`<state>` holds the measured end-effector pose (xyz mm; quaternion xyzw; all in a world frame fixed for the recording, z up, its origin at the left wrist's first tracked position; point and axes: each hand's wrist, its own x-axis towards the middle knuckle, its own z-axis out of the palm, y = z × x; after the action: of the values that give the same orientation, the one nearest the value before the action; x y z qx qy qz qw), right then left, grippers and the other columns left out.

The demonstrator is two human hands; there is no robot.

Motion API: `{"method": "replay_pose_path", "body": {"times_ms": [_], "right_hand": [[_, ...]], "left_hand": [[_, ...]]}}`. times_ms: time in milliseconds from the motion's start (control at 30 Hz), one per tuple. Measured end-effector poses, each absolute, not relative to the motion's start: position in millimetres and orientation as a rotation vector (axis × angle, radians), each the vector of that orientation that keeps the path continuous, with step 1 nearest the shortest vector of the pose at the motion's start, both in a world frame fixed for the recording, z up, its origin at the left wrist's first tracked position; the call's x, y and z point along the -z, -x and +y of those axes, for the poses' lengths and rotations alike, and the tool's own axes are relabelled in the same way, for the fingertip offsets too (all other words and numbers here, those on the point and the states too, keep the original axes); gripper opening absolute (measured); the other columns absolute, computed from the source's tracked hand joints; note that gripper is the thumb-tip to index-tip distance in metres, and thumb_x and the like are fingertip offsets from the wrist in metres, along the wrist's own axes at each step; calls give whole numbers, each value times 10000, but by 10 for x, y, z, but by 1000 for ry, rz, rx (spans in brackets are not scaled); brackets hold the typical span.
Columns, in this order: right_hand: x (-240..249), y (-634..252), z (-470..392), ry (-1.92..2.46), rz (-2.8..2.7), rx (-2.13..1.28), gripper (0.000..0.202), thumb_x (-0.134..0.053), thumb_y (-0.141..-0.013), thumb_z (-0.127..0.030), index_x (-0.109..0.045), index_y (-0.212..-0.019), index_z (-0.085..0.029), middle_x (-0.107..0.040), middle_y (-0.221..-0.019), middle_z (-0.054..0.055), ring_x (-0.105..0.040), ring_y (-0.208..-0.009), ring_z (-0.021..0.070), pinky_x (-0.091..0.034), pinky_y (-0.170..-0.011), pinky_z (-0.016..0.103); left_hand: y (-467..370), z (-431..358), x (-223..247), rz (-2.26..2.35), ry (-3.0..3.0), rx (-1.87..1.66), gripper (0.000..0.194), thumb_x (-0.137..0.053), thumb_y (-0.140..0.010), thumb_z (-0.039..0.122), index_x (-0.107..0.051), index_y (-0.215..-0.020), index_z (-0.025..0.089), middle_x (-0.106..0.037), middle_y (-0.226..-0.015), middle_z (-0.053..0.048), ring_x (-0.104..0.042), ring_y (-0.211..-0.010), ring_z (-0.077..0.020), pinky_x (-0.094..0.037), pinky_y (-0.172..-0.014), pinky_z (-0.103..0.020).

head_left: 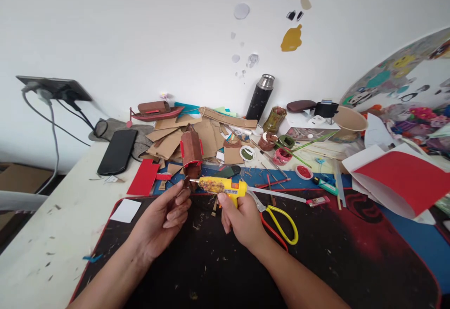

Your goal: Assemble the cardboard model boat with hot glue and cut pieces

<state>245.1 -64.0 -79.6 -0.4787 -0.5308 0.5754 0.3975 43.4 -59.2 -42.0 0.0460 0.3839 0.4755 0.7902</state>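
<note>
My right hand (242, 217) is wrapped round the handle of a yellow glue gun (220, 185). A long translucent glue stick (276, 194) sticks out of its back end. The gun's nozzle points left and meets a small brown piece (186, 181) pinched between the thumb and fingers of my left hand (172, 210). Whether nozzle and piece touch, I cannot tell. Just behind them stands a brown cardboard model (191, 148) with red trim, its lower end partly hidden by the small piece and the gun.
Scissors (283, 224) with yellow and red handles lie beside my right wrist on the black mat (225, 271). Behind are cardboard scraps (168, 145), paint jars (283, 155), a thermos (260, 98) and a model boat (154, 111). A phone (117, 152) lies left.
</note>
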Motion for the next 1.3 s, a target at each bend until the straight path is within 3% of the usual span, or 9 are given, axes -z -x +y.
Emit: {"method": "replay_pose_path", "body": {"times_ms": [533, 1033, 1300], "right_hand": [[782, -2453, -665, 1311, -1437, -1354, 769, -474, -991, -812, -452, -465, -251, -442, -354, 2, -442, -332, 116, -350, -428, 266], [759, -2469, -665, 1311, -1453, -1320, 722, -501, -1018, -731, -446, -488, -244, -438, -359, -12, -432, -334, 103, -340, -422, 249], [774, -2481, -666, 1310, -1473, -1292, 666, -518, -1038, -656, -463, -519, -242, -436, -365, -26, -433, -331, 101, -331, -408, 235]], "left_hand": [[-475, -606, 355, 768, -5, -987, 357, -602, -1058, 224, -480, -725, 175, -396, -631, 85, -359, -357, -2, -288, -290, -98], [-467, -607, 377, 765, -37, -980, 352, -600, -1064, 223, -494, -732, 169, -419, -633, 81, -399, -363, -12, -304, -294, -102], [-480, -598, 361, 779, -20, -988, 434, -391, -1138, 227, -511, -728, 155, -420, -616, 71, -385, -347, -15, -302, -285, -102]]}}
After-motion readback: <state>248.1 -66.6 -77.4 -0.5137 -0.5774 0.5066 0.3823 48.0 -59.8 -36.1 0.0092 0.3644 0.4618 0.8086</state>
